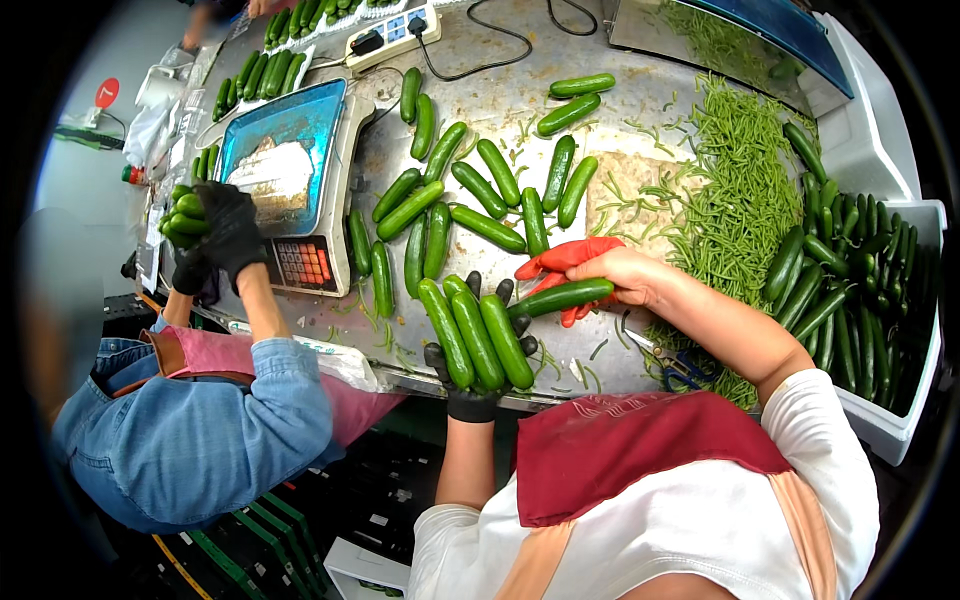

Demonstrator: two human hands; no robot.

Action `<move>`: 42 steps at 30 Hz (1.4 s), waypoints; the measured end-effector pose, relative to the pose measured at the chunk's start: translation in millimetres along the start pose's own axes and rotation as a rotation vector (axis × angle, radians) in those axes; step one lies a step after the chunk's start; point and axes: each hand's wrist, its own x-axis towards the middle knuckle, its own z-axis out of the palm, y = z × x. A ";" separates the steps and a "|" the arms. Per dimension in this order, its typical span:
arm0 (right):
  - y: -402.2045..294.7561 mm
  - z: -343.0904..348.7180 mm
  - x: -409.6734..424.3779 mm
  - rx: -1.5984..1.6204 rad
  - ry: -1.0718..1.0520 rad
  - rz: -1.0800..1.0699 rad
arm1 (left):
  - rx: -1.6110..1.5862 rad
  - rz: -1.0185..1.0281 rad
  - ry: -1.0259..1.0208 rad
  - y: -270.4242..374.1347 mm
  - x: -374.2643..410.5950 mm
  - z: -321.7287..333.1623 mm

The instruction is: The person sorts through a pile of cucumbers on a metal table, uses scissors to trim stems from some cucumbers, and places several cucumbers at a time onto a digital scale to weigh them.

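Note:
Several small cucumbers [478, 339] lie side by side in my left hand [480, 367], which wears a black glove, palm up above the table's near edge. My right hand [589, 281], in a red glove that leaves part of the hand bare, grips one cucumber [562, 298] at its right end. That cucumber's left end points at the bunch and meets the black-gloved fingertips. Beyond both hands, several loose cucumbers [487, 229] lie scattered on the metal table [480, 90].
Scissors [675, 360] lie right of my hands, by piled green beans [739, 172]. A white foam box [926, 300] holds more cucumbers. At left, a co-worker [202, 420] holds cucumbers beside a digital scale [277, 165]. A power strip [394, 34] stands at the back.

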 end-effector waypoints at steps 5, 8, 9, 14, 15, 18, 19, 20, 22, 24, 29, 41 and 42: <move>20.3 -2.8 7.0 0.466 -0.195 -0.224 | -0.013 0.060 0.108 -11.3 -4.6 0.7; 25.2 2.9 9.9 0.503 -0.264 -0.295 | 0.073 0.035 0.202 -16.2 -7.1 0.3; 25.8 5.5 9.1 0.372 -0.190 -0.348 | 0.108 0.029 0.235 -17.0 -7.2 0.0; 24.5 13.9 3.2 -0.227 0.111 -0.322 | 0.330 -0.081 0.274 -21.7 -8.1 1.0; 22.6 12.2 1.9 -0.279 0.125 -0.280 | 0.316 -0.099 0.262 -22.3 -8.7 1.9; 20.9 9.7 14.6 -0.240 0.220 -0.266 | 0.192 -0.061 0.198 -20.1 -8.7 2.9; 18.9 8.7 18.8 -0.265 0.249 -0.199 | 0.167 -0.034 0.200 -18.3 -9.8 3.9; 16.5 8.6 24.2 -0.387 0.254 -0.221 | 0.144 -0.017 0.184 -13.9 -10.8 4.4; 9.4 11.8 32.6 -0.593 0.296 -0.184 | 0.057 0.016 0.163 -3.6 -14.0 5.5; -3.0 16.8 39.7 -1.151 0.414 -0.354 | 0.067 0.075 0.182 6.7 -18.8 6.7; -46.8 22.8 63.3 -1.278 0.569 -0.424 | 0.058 0.184 0.170 26.1 -30.7 9.2; -80.7 50.1 198.1 -1.918 0.373 -1.084 | -0.012 0.307 0.006 39.5 -44.5 9.7; -81.5 50.1 201.8 -1.934 0.367 -1.066 | -0.001 0.312 0.006 39.6 -46.1 9.5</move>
